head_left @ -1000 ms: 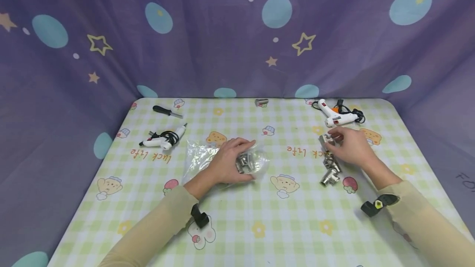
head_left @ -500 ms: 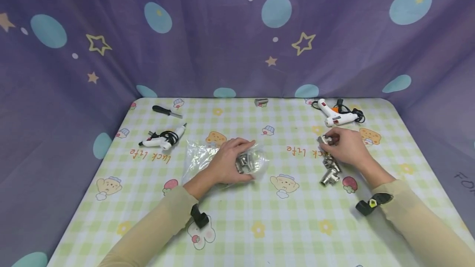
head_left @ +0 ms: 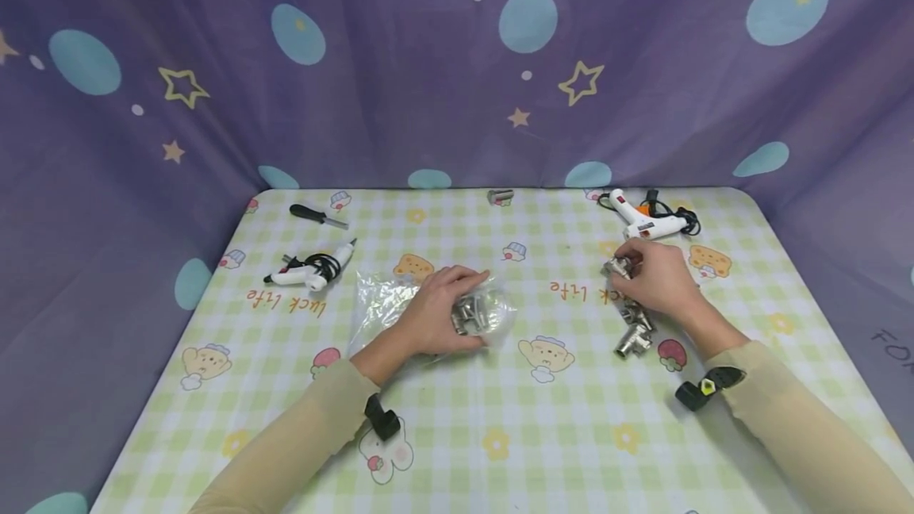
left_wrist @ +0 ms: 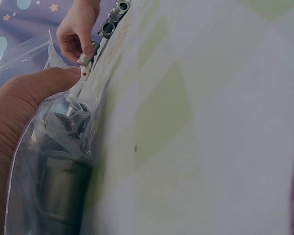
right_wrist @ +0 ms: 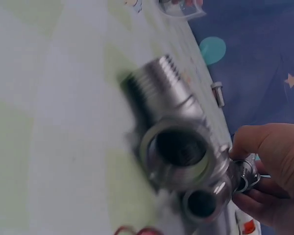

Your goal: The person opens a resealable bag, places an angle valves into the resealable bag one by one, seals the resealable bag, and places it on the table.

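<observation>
My left hand [head_left: 437, 312] grips a clear plastic zip bag [head_left: 374, 304] lying on the table, thumb and fingers spread around its filled end. Metal pipe fittings [left_wrist: 63, 188] show through the plastic in the left wrist view. Over on the right, my right hand [head_left: 660, 276] pinches a silvery pipe fitting [head_left: 616, 266] between thumb and fingers. Just below it in the head view, more threaded tee fittings [head_left: 634, 339] lie in a line on the cloth. They loom large and blurred in the right wrist view, with the right hand's fingers behind them.
A white glue gun [head_left: 314, 272] with a coiled black cord and a black-handled screwdriver [head_left: 317, 216] lie at the left. Another glue gun [head_left: 650, 220] sits at the back right. A small metal cylinder [head_left: 501, 197] rests by the far edge, before a purple curtain [head_left: 400, 101].
My right hand has shifted slightly left with the fitting, which has turned in its fingers. My left hand and the bag stay in place.
</observation>
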Tool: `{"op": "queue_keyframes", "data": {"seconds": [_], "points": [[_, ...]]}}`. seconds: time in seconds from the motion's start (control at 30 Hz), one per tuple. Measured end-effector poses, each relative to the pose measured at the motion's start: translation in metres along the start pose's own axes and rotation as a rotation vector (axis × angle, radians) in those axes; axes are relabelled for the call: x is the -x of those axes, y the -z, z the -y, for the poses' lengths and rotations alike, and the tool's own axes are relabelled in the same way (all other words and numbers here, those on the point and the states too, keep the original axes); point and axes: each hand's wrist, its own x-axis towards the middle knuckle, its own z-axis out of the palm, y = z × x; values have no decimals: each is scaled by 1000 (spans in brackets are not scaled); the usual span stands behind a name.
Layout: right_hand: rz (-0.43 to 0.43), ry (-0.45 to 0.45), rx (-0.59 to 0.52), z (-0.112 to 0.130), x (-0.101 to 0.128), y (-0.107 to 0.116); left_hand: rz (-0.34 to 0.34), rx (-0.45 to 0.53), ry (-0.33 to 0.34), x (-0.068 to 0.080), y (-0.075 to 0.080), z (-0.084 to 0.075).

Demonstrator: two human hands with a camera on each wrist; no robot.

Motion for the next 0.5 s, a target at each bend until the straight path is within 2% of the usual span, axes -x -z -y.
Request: {"op": "queue_keyframes", "data": {"seconds": [0.13,0.27,0.5], "points": [[-7,19,-54,11,-2,5,6,-6,11,-1,0,0],[26,44,-106,27,-3,9,11,-17,28,-2,1,0],[46,121,-158,55,-7,7,7,-13,27,0,1,0]]}}
